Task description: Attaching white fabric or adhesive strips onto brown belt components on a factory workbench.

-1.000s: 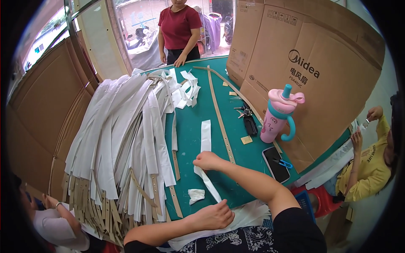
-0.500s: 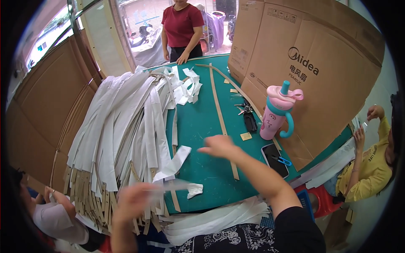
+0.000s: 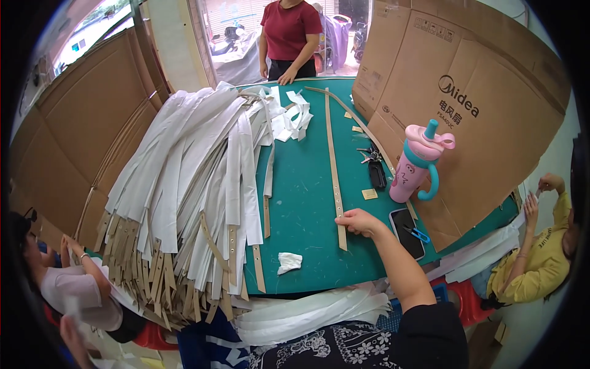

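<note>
My right hand [image 3: 361,222] pinches the near end of a long beige belt strap [image 3: 332,147] between thumb and fingers. Small round eyelets run along this strap, which lies lengthwise on the green table [image 3: 295,203]. At the lower left edge, my left hand [image 3: 74,338] is smeared by motion, with a pale blur above it; its fingers cannot be made out. A big pile of similar straps wrapped in white strips [image 3: 178,141] covers the table's left side, bare beige ends hanging toward me. A crumpled white scrap [image 3: 289,263] lies near the front edge.
Right of the strap stand a pink tumbler [image 3: 409,166], keys [image 3: 375,169] and a phone [image 3: 407,234] with blue snips [image 3: 420,235]. A large cardboard box [image 3: 455,104] walls the right side. People stand or sit at the far side, left and right.
My right hand has come down onto the strap's near end and closed on it. My left hand has swung from the pile to the lower left, and the white strip it held has left the table.
</note>
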`<state>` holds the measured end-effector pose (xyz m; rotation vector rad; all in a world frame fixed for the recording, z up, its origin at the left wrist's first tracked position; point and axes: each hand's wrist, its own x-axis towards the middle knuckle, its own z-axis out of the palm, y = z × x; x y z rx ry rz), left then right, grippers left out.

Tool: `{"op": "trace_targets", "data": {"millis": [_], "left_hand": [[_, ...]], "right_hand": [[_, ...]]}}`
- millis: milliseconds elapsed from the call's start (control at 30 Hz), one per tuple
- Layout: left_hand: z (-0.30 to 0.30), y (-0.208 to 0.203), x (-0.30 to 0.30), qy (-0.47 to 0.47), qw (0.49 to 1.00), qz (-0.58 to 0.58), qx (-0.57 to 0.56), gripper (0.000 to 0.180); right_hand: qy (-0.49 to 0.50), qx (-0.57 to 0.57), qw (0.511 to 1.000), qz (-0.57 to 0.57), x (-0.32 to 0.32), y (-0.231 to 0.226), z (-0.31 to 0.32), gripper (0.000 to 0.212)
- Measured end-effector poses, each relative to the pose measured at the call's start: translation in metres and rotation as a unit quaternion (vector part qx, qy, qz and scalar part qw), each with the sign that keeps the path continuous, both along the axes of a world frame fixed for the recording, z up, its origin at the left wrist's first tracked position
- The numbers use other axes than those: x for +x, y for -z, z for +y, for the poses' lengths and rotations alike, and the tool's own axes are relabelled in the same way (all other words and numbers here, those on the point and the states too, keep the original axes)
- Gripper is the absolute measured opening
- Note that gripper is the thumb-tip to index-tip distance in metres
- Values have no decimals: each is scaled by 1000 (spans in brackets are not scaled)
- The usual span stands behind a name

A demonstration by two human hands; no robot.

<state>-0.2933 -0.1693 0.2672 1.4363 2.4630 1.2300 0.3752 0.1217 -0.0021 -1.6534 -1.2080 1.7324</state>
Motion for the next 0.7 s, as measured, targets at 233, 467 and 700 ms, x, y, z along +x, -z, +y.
{"op": "trace_targets", "data": {"millis": [233, 467, 700], "left_hand": [[145, 171, 266, 359, 828, -333, -273, 10], [191, 215, 383, 486, 664, -531, -200, 10], [197, 207, 375, 500, 744, -387, -216, 14]], "right_hand": [[194, 25, 915, 353, -26, -12, -57, 13], [221, 33, 864, 451, -39, -46, -112, 13], [213, 77, 887, 402, -49, -60, -110, 18]]}}
